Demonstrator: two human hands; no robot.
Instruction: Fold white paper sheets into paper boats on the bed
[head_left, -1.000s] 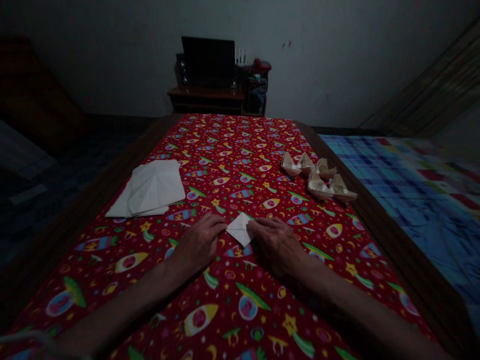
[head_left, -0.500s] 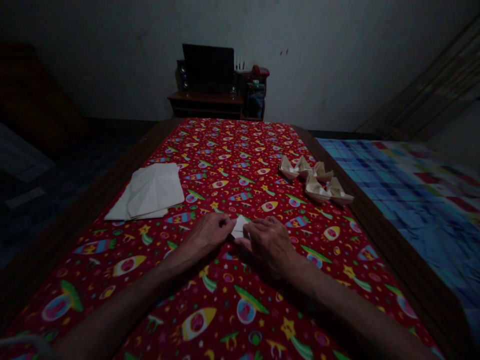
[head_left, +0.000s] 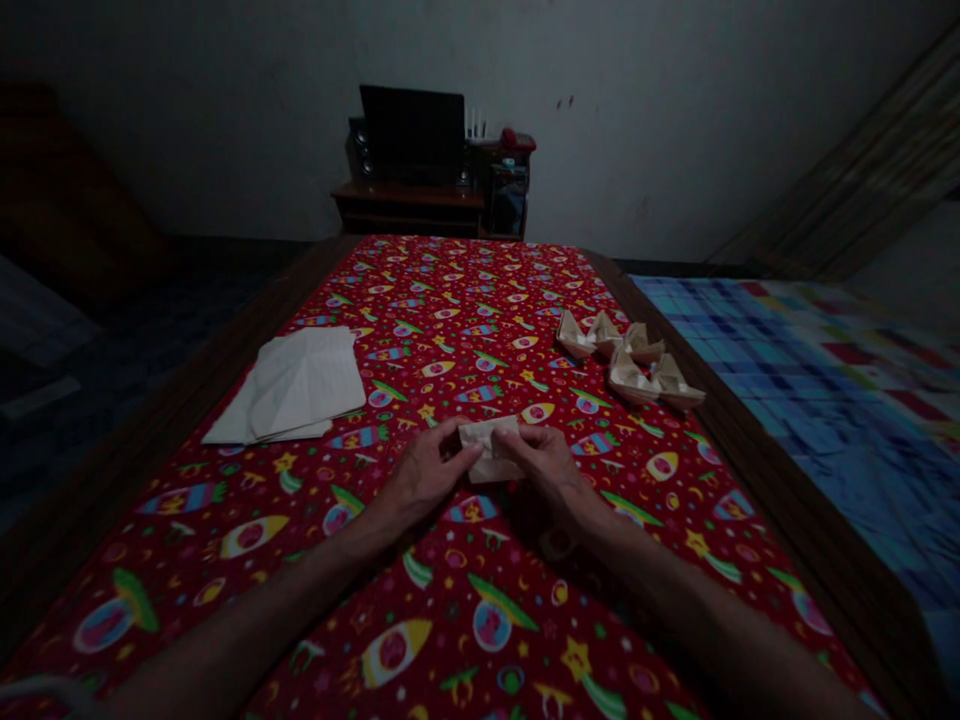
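Note:
Between my hands is a small folded piece of pale paper, held a little above the patterned red cloth. My left hand pinches its left edge, thumb on the near face. From the other side my right hand grips the right part, with its thumb pressed on the paper's upper face. The fingers behind the paper are mostly hidden. To the left lies a fanned stack of pale paper sheets. Several folded paper boats sit together at the right.
The cloth covers a long table with dark wooden edges. Beyond its far end stand a dark monitor with speakers, a red telephone and a cabinet. A bed with a blue checked sheet lies along the right.
The folded paper has been turned so that a wider rectangular face shows. Both hands have shifted their grip, and my right thumb has moved onto the paper's face.

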